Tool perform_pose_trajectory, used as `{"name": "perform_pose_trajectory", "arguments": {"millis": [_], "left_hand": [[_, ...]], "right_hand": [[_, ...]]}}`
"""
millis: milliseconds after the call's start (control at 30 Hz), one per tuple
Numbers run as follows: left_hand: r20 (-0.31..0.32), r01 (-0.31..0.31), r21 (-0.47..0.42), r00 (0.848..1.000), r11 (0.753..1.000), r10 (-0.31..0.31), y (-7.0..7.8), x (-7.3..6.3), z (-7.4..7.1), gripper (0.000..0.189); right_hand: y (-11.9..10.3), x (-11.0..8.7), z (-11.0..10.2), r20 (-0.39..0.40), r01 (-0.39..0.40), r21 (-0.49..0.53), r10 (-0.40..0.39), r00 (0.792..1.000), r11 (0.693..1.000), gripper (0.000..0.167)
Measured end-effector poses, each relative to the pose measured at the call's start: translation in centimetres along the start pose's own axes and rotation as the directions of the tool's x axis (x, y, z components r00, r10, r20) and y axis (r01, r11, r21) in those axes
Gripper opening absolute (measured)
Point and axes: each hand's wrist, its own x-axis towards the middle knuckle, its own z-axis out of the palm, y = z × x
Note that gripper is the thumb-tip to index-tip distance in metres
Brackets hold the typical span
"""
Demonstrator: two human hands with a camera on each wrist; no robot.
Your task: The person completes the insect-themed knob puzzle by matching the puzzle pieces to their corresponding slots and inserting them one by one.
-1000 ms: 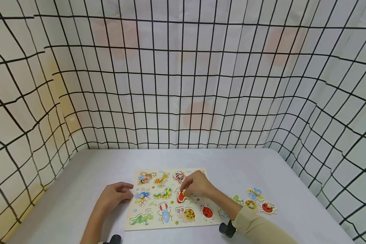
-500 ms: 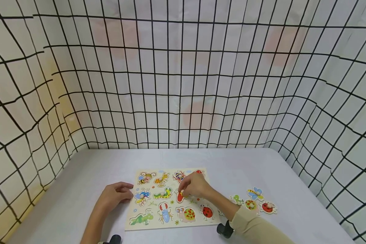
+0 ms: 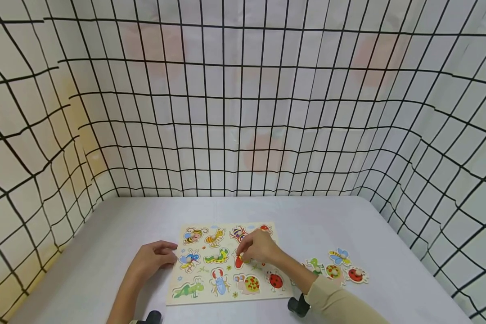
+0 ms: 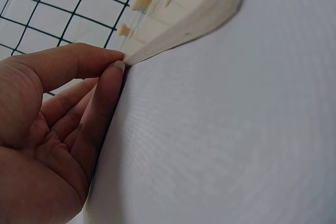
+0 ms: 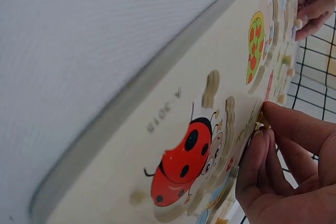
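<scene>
A peg puzzle board (image 3: 222, 302) with insect pictures lies flat on the white table. My right hand (image 3: 261, 246) is over its middle row, thumb and fingers pinching the small knob (image 5: 262, 120) of a red puzzle piece (image 3: 238, 262). Fingers cover most of that piece, so whether it sits fully in its recess cannot be told. At the board's left edge, my left hand (image 3: 151, 261) touches the rim with thumb and fingertips. A caterpillar piece (image 3: 216, 256) and a blue-winged insect piece (image 3: 189, 258) with knobs lie in the board between the hands.
Right of the board lie several loose pieces: a ladybird (image 3: 356, 274), a blue-winged insect (image 3: 340, 257), a green insect (image 3: 315, 265) and a round spotted piece (image 3: 333, 271). The right forearm partly hides this group. Black wire mesh (image 3: 243, 153) encloses the table's back and sides.
My right hand has shifted slightly left with the red piece in its pinch, covering more of it. My left hand has stayed at the board's edge.
</scene>
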Motion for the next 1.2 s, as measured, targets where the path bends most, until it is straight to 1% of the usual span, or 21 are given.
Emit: {"name": "perform_pose_trajectory", "arguments": {"millis": [333, 467, 567, 800, 967, 1200], "left_hand": [[0.003, -0.005, -0.002, 1.0, 1.0, 0.005, -0.1, 0.1, 0.1, 0.036], [0.001, 0.007, 0.006, 1.0, 1.0, -0.007, -0.2, 0.2, 0.1, 0.036], [-0.001, 0.017, 0.014, 1.0, 1.0, -0.017, -0.3, 0.4, 0.1, 0.036], [0.002, 0.013, 0.018, 1.0, 1.0, -0.013, -0.4, 0.6, 0.0, 0.036], [0.0, 0.018, 0.014, 1.0, 1.0, -0.018, -0.4, 0.5, 0.0, 0.036], [0.005, 0.018, 0.017, 1.0, 1.0, -0.018, -0.3, 0.5, 0.0, 0.036]], "right_hand": [[0.0, -0.3, 0.0, -0.002, 0.003, 0.014, -0.003, 1.0, 1.0, 0.012], [0.1, -0.4, -0.1, 0.002, 0.006, 0.029, -0.006, 1.0, 1.0, 0.012], [0.2, -0.3, 0.0, 0.003, 0.003, 0.042, -0.003, 1.0, 0.999, 0.012], [0.1, -0.5, -0.1, 0.005, -0.015, 0.051, 0.015, 1.0, 0.999, 0.012], [0.0, -0.5, -0.7, 0.013, -0.032, 0.031, 0.031, 0.999, 0.999, 0.01], [0.5, -0.6, -2.1, -0.026, -0.027, 0.039, 0.028, 0.999, 0.999, 0.011]]}}
